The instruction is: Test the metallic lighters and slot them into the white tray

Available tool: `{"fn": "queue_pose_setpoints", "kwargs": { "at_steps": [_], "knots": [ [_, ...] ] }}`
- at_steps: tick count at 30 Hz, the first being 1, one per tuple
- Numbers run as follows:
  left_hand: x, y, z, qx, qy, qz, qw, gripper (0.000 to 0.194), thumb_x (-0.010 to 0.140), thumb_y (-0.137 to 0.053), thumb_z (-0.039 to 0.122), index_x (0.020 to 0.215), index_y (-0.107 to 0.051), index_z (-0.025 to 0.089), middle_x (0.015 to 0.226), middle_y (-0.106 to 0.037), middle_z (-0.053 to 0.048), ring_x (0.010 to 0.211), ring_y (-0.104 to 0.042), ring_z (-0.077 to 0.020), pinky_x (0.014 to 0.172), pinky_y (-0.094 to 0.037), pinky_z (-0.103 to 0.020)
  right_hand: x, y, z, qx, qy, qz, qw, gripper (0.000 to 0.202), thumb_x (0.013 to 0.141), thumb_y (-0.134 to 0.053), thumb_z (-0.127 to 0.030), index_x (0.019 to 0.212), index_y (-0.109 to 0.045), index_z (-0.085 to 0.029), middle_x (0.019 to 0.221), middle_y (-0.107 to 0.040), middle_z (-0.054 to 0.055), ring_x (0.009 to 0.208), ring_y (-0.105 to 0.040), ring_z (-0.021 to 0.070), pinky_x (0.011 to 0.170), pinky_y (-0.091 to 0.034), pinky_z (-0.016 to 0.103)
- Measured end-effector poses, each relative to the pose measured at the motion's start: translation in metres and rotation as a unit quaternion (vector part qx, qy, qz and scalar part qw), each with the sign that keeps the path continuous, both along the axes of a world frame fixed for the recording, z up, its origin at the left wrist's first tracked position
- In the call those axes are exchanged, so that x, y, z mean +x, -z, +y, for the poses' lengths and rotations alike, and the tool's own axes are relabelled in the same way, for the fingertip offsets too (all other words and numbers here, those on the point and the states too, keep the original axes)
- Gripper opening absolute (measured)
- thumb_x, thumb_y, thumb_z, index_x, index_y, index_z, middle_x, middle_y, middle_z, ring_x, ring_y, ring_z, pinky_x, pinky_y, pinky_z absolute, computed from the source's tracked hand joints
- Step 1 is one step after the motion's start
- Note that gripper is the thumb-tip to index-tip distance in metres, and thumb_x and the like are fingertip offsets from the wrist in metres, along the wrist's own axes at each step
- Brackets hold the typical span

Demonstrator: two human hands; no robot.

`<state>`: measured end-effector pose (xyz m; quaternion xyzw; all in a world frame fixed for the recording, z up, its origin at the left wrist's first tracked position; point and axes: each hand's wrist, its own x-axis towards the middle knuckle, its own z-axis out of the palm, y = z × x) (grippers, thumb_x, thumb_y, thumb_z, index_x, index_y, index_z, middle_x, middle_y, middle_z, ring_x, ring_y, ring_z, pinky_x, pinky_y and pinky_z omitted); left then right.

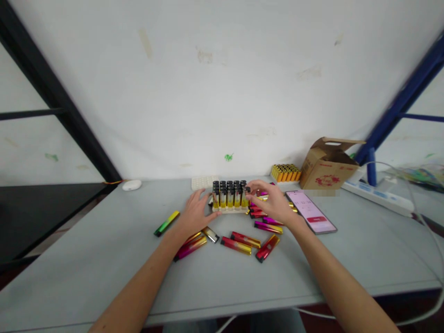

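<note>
A cream tray point(230, 210) stands mid-table, filled with several upright yellow lighters point(227, 193) with black tops. My left hand point(194, 213) rests flat on the table, touching the tray's left end, fingers apart. My right hand point(272, 200) is at the tray's right end, its fingertips pinching the top of the rightmost lighter point(245, 196) in the tray. Loose red, magenta and gold lighters point(243, 243) lie scattered on the table in front of and beside the tray. A green-yellow lighter point(167, 223) lies apart at the left.
A phone point(311, 211) with a lit screen lies right of my right hand. Behind it are an open cardboard box point(326, 164), a block of orange lighters point(286, 173), an empty cream tray point(203, 182), a white power strip point(378, 195) and a small white case point(132, 185).
</note>
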<state>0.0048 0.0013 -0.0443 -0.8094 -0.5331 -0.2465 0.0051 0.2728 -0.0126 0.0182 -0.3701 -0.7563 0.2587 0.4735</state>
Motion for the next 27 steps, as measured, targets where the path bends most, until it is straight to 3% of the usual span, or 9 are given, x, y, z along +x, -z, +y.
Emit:
{"fn": "queue_pose_setpoints", "kwargs": {
  "at_steps": [11,20,24,27],
  "knots": [
    [0.000,0.006,0.001,0.007,0.012,-0.006,1.000,0.060,0.079,-0.061,0.052,0.127,-0.050,0.017,0.140,-0.044,-0.016,0.132,-0.038,-0.0330,0.109,-0.033,-0.052,0.006,0.010,0.006,0.019,-0.007,-0.093,0.995,0.018,0.072,-0.067,-0.017,0.089,-0.066,-0.023,0.074,-0.067,0.001,0.067,-0.061,0.0183,0.067,-0.046,0.031],
    [0.003,0.006,0.000,0.015,-0.006,0.023,1.000,0.060,0.081,-0.059,0.054,0.125,-0.051,0.014,0.139,-0.044,-0.019,0.131,-0.039,-0.0338,0.108,-0.034,-0.051,0.008,0.008,0.010,0.115,0.048,-0.108,0.986,0.010,0.078,-0.067,-0.026,0.087,-0.071,-0.025,0.101,-0.060,0.008,0.099,-0.056,0.0250,0.090,-0.043,0.042],
    [0.002,0.007,0.000,0.013,-0.005,0.024,1.000,0.063,0.081,-0.058,0.055,0.126,-0.050,0.012,0.139,-0.043,-0.020,0.131,-0.039,-0.0338,0.109,-0.033,-0.049,0.019,0.009,0.020,0.106,0.100,-0.048,0.988,0.015,0.086,-0.056,-0.031,0.090,-0.069,-0.024,0.102,-0.061,0.008,0.099,-0.057,0.0237,0.092,-0.043,0.042],
    [0.001,0.008,0.001,0.014,-0.001,0.017,1.000,0.062,0.081,-0.058,0.055,0.125,-0.051,0.011,0.139,-0.043,-0.020,0.131,-0.039,-0.0337,0.110,-0.033,-0.048,0.028,0.015,0.027,0.070,0.146,-0.069,0.984,0.021,0.089,-0.052,-0.036,0.095,-0.066,-0.021,0.101,-0.063,0.010,0.098,-0.059,0.0246,0.090,-0.045,0.043]
  ]
}}
